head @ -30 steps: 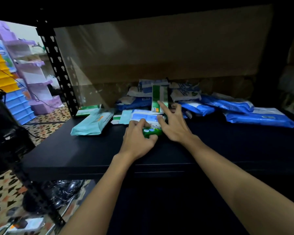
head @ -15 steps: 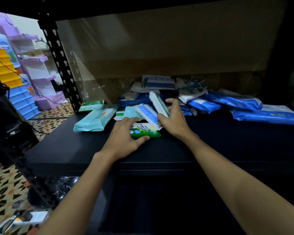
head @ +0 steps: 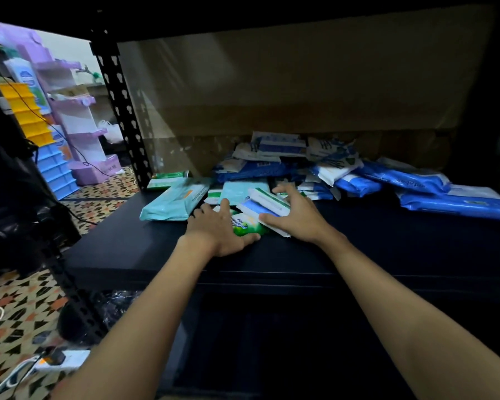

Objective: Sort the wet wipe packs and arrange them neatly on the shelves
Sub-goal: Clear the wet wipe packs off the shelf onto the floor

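left hand [head: 218, 230] clamped over half-hidden green pack [head: 247, 225], right hand [head: 296, 217] perhaps gripping white-green pack [head: 270, 202]

Dim wide-angle view: daylight enters from the left, streaking the back panel [head: 286, 90]; the shelf [head: 358, 243] and lower right lie in deep shadow. Straight posts bow near the edges; fine print on packs is soft.

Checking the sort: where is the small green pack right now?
Head view, centre: the small green pack lies near the shelf front, gripped by the left hand, beside the right hand.
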